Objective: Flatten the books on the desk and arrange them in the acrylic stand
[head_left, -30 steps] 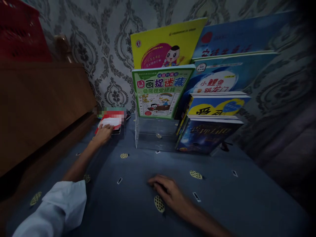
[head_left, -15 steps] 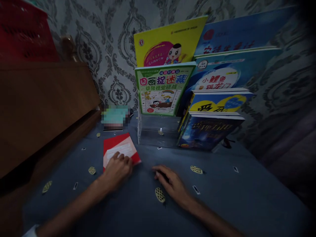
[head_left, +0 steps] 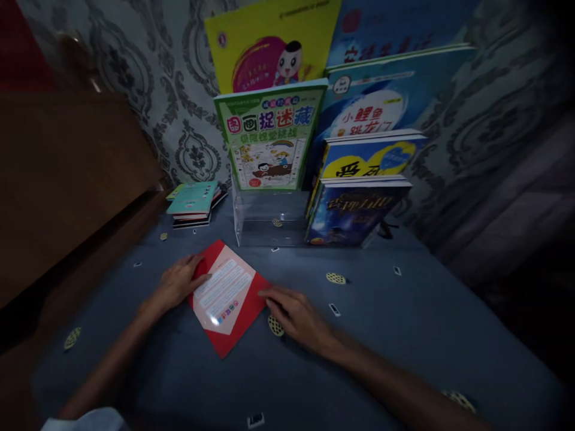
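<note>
A thin red book with a pale printed panel of small text lies turned at an angle on the dark blue tablecloth. My left hand grips its left edge, thumb over the cover. At the opposite corner, my right hand has its thumb and fingertips closed on the book's edge. Behind it stands a clear acrylic rack, holding a green picture book in front of a yellow book.
Several books fill the rack's right side, including a dark blue book and a teal book. A small stack of books sits at the back left. Beyond the table's left edge is a brown wooden cabinet.
The red book has come nearer and turned. My left hand has shifted from its front edge to its left edge. My right hand, formerly apart from it, now touches its right corner. The view has shifted.
</note>
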Motion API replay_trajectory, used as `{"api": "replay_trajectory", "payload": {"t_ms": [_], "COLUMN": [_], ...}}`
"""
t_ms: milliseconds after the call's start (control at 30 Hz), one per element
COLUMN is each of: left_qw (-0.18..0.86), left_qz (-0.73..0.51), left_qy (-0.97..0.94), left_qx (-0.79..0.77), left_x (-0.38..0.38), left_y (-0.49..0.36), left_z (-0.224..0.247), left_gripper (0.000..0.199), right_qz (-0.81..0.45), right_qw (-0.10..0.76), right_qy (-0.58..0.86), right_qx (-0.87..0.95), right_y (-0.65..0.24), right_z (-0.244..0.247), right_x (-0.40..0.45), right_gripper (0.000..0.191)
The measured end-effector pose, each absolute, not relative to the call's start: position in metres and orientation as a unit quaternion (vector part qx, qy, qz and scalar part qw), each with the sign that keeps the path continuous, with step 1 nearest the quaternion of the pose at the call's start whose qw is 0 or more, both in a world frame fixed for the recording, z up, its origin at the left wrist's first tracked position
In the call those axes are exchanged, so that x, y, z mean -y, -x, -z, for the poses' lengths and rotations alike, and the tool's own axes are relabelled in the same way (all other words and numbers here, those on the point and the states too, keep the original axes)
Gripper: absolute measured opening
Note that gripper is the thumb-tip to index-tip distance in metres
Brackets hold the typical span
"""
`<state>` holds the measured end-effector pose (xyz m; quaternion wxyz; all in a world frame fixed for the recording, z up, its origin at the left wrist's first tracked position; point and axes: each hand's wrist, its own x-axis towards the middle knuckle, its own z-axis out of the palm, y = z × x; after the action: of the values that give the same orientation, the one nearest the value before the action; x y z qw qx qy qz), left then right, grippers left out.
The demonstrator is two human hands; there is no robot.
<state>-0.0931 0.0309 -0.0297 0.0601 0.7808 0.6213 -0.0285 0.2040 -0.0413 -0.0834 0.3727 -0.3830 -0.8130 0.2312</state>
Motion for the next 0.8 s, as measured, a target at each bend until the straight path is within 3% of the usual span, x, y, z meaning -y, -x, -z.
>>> {"api": "replay_trajectory", "payload": {"t_ms": [233, 600, 800], "left_qw": [-0.023, -0.008, -0.056], "left_qz": [0.061, 0.012, -0.062], "left_qy": [-0.771, -0.853, -0.871], "left_qx": [-0.633, -0.522, -0.484], "left_x": [-0.007, 0.019, -0.005], "left_y": [0.061, -0.002, -0.011], "left_z": [0.027, 0.040, 0.058], "left_gripper": [0.048, 0.024, 0.027], "right_qz": [-0.102, 0.048, -0.018], "right_qw": [0.331, 0.199, 0.184], "right_qy": [0.464, 0.632, 0.567], "right_qx": [0.815, 0.748, 0.802], "right_y": [-0.219, -0.280, -0.253], "right_z": [0.083, 0.081, 0.071], "right_x": [0.043, 0.042, 0.037], "right_gripper": [0.026, 0.029, 0.025]}}
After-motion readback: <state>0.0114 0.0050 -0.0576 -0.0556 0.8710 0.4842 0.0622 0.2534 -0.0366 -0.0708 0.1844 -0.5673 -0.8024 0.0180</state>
